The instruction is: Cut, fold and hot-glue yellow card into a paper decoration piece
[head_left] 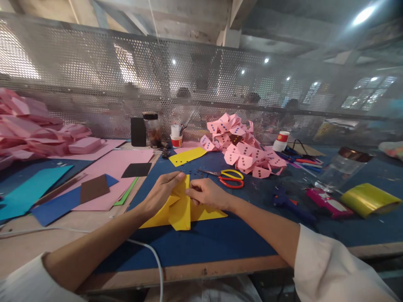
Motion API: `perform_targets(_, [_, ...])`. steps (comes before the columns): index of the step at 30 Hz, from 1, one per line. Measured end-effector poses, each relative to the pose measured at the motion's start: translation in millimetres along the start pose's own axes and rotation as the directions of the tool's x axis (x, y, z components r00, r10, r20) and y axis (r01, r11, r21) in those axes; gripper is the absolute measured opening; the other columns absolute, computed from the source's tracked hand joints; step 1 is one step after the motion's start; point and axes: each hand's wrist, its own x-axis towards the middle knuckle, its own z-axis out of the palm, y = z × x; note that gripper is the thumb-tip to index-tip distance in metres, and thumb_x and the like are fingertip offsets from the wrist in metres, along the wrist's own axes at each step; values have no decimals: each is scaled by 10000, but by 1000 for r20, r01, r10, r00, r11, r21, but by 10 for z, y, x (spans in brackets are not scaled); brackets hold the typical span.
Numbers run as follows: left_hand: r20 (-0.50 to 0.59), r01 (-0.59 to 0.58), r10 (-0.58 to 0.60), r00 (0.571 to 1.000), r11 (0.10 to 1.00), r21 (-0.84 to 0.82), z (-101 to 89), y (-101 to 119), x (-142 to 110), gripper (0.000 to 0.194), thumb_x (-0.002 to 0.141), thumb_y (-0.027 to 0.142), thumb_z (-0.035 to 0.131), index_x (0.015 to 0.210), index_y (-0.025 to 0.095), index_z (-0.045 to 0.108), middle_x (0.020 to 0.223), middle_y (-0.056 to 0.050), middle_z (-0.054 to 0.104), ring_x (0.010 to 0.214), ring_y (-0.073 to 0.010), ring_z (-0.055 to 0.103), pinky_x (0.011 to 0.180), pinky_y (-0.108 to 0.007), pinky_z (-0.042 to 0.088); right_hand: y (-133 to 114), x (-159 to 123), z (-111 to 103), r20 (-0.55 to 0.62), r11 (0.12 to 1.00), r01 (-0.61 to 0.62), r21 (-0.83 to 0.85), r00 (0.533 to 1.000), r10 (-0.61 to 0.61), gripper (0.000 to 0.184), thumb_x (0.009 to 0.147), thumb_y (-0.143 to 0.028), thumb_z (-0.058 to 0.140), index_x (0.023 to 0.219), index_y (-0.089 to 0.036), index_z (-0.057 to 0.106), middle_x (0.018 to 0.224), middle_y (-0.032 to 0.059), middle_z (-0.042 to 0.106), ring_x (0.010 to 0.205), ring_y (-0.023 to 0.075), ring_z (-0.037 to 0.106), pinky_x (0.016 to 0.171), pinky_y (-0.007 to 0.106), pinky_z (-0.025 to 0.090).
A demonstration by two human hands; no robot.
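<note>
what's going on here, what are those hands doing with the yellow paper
A person is working a piece of folded yellow paper over a blue surface. The left hand holds it near its upper end, while the right hand pinches it from the other side. Scissors lie unheld just beyond the right hand, with a pile of dotted pink paper pieces behind them.

The left fingers [177, 179] and right fingers [195, 183] cover parts of the yellow paper [181, 214]. Dark specks [192, 170] just beyond the fingers are too small to identify. Farther beyond, people [184, 95] behind the perforated screen [201, 58] are blurred. Well left of the fingers, the pink pile [28, 126] is cropped; nearer than them, the white cable [160, 266] runs out of view.
</note>
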Motion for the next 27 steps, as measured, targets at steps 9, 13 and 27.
perform_targets(9, [-38,23,-26,999,996,-90,4,64,4,465,811,633,701,679,206,573,649,18,568,621,-172,524,586,-271,406,36,5,-51,-2,999,-5,37,1000,5,402,968,-535,596,753,-200,535,632,-24,608,586,125,564,579,236,409])
perform_targets(13, [34,100,-94,995,964,-245,-52,113,28,555,871,733,533,862,202,696,802,-61,710,721,-256,659,705,-368,528,20,18,-94,-124,999,45,-5,991,-45,308,960,-480,625,845,-195,607,621,-32,604,574,122,561,580,235,404])
perform_targets(27, [26,178,-184,983,892,-416,-157,-17,177,374,847,513,719,1043,196,718,1078,-83,747,1013,-271,702,917,-392,536,-83,1,-191,-242,952,192,237,961,-134,158,907,-239,523,939,-194,671,851,-2,601,769,146,549,730,267,437])
